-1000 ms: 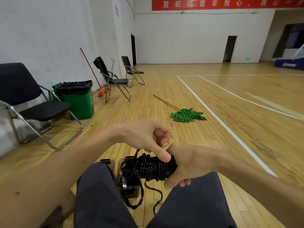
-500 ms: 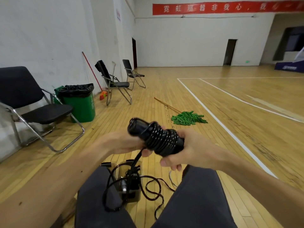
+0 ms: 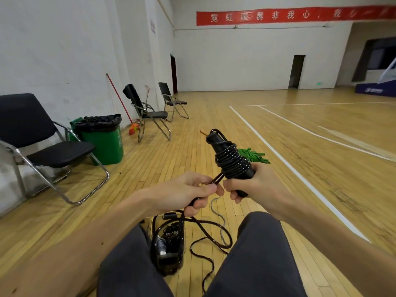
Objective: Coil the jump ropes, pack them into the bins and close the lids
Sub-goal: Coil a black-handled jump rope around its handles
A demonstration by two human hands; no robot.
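The right hand (image 3: 257, 185) hides the jump rope (image 3: 232, 162) handles' lower ends; the coil covers most of the green mop (image 3: 256, 156); the contents of the bin (image 3: 169, 261) are too dark to tell.
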